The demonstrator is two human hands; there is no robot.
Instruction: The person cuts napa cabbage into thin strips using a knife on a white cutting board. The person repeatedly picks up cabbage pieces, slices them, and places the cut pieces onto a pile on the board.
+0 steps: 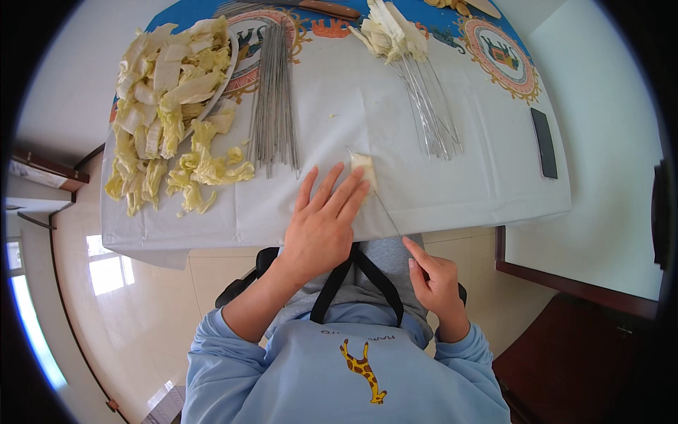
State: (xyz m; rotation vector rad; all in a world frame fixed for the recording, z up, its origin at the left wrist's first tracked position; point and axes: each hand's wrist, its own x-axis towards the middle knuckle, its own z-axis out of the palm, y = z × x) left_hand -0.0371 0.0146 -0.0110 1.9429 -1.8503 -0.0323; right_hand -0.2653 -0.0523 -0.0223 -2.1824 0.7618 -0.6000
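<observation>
My left hand (326, 222) lies palm down near the table's front edge, its fingertips on a piece of napa cabbage (363, 168). A thin metal skewer (387, 212) runs through or under that piece; its tip shows just past the far end. The skewer's near end reaches the table edge, where the index fingertip of my right hand (434, 275) meets it. The right thumb is apart from that finger. Farther off lie several metal skewers (431, 111) with cabbage pieces (394, 34) threaded at their far ends. A bundle of bare skewers (274, 100) is at the left.
Cut cabbage (169, 90) is heaped on a white plate (233, 58) at the left and spills onto the plastic-covered table (328, 127). A knife (328, 8) with a wooden handle lies at the far edge. A phone (544, 143) rests near the right edge.
</observation>
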